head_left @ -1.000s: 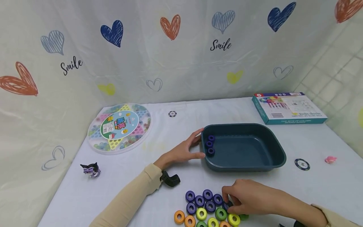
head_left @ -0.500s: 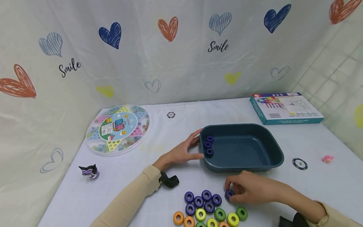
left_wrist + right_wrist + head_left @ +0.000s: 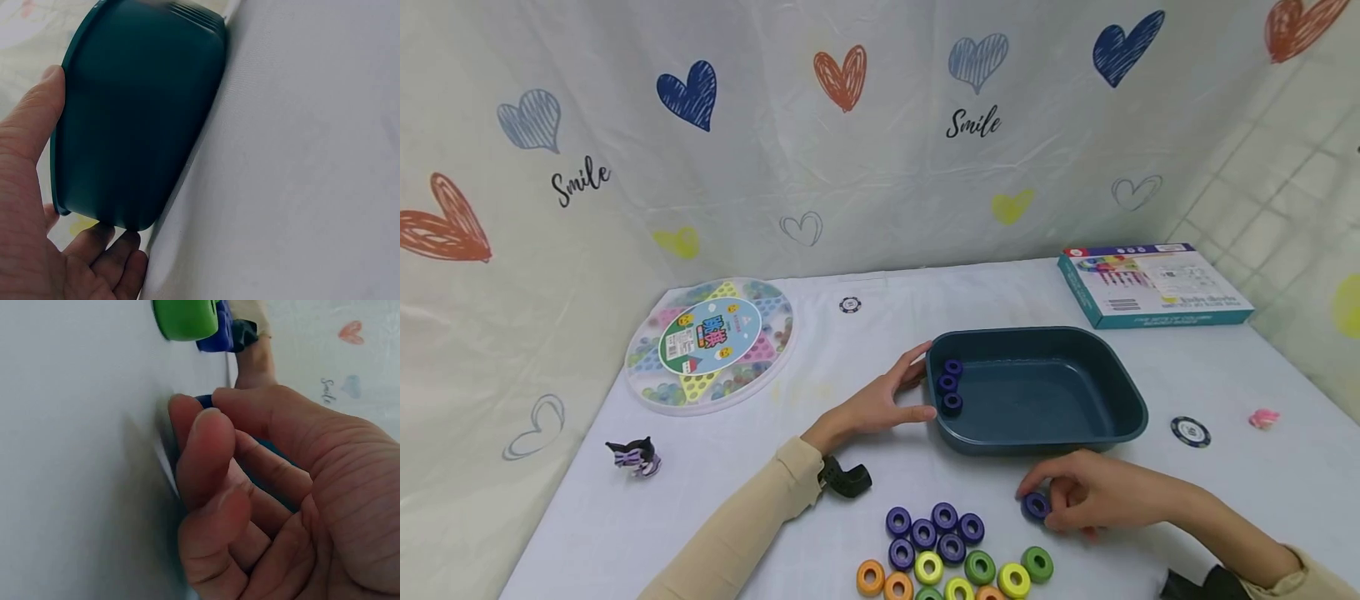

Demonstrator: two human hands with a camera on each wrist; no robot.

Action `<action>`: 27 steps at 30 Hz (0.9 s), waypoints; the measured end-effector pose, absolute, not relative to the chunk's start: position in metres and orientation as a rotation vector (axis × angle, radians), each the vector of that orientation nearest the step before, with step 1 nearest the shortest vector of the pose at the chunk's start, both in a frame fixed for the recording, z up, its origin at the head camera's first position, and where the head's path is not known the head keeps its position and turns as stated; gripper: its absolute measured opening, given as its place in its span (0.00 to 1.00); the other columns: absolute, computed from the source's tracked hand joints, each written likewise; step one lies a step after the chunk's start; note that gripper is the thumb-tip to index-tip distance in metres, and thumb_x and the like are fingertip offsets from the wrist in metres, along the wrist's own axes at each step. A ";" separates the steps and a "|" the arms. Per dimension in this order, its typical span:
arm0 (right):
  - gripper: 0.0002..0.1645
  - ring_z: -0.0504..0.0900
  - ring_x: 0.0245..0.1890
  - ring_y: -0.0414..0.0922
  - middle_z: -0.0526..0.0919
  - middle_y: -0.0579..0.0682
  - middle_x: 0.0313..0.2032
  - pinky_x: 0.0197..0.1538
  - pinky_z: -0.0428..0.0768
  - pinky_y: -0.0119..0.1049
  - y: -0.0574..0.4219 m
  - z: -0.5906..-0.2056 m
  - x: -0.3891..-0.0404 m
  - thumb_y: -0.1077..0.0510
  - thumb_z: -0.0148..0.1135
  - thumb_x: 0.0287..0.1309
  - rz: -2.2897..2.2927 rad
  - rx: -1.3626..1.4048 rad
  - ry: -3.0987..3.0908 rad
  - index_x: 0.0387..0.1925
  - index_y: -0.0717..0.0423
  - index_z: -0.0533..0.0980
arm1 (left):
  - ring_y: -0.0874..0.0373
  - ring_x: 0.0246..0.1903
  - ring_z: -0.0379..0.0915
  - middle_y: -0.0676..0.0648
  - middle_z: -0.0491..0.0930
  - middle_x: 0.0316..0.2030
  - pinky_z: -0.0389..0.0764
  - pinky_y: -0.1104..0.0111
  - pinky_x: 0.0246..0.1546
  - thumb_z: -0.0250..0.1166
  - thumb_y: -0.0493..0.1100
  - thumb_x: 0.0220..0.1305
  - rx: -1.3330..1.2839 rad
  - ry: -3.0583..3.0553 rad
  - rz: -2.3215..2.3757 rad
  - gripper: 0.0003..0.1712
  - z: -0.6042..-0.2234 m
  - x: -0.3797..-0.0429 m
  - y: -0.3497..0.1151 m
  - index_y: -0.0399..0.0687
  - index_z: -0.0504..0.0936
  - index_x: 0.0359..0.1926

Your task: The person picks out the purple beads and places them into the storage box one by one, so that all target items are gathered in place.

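Three purple rings (image 3: 947, 390) sit in a row along the left wall inside the blue-green bin (image 3: 1045, 408); the left hand (image 3: 880, 402), thumb and fingers spread wide, touches that end of it, thumb at the near corner; the right hand (image 3: 1101, 492) pinches another purple ring (image 3: 1031, 514) between thumb and fingertip in front of the bin, though I cannot tell whether that ring touches the white tabletop (image 3: 1262, 492); six loose purple rings (image 3: 923, 546) lie clustered nearer the person, with orange rings (image 3: 861, 579), yellow rings (image 3: 1004, 581) and green rings (image 3: 970, 569) close by.
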State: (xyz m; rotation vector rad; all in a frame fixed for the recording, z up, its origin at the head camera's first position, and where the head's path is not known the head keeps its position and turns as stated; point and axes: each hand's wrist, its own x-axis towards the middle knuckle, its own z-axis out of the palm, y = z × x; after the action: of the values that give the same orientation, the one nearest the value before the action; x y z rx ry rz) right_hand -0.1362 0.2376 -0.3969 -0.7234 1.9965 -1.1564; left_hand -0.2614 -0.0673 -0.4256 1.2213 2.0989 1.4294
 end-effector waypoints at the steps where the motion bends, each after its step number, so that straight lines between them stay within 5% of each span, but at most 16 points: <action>1: 0.18 0.72 0.13 0.40 0.77 0.44 0.22 0.17 0.74 0.29 0.239 -0.398 -0.136 0.58 0.59 0.56 -1.172 -0.723 1.976 0.50 0.54 0.73 | 0.60 0.64 0.50 0.45 0.52 0.67 0.56 0.64 0.62 0.62 0.57 0.56 1.221 2.098 1.431 0.51 -0.426 -0.261 -0.067 0.58 0.38 0.70; 7: 0.18 0.73 0.14 0.41 0.77 0.44 0.22 0.19 0.76 0.30 0.243 -0.397 -0.137 0.59 0.60 0.55 -1.177 -0.718 1.937 0.49 0.55 0.73 | 0.63 0.64 0.49 0.49 0.52 0.67 0.56 0.68 0.62 0.61 0.63 0.52 1.224 2.104 1.438 0.53 -0.437 -0.268 -0.066 0.62 0.37 0.70; 17: 0.19 0.76 0.18 0.39 0.79 0.46 0.25 0.21 0.79 0.36 0.239 -0.354 -0.145 0.59 0.60 0.56 -1.119 -0.790 1.972 0.50 0.57 0.71 | 0.48 0.65 0.48 0.36 0.49 0.66 0.55 0.55 0.62 0.62 0.42 0.59 1.266 2.050 1.406 0.50 -0.407 -0.254 -0.069 0.46 0.36 0.70; 27: 0.20 0.76 0.18 0.47 0.79 0.51 0.23 0.23 0.78 0.36 0.229 -0.312 -0.192 0.55 0.61 0.55 -0.937 -0.837 2.135 0.50 0.55 0.71 | 0.52 0.65 0.48 0.39 0.50 0.66 0.55 0.57 0.62 0.62 0.40 0.59 1.257 2.051 1.398 0.50 -0.407 -0.254 -0.068 0.47 0.36 0.70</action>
State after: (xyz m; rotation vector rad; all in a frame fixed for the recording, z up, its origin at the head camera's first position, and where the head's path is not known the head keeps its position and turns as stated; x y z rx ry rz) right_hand -0.1919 0.2290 -0.3121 -0.8369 2.1353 -0.9369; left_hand -0.2538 -0.0685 -0.4070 1.2568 2.0509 1.3978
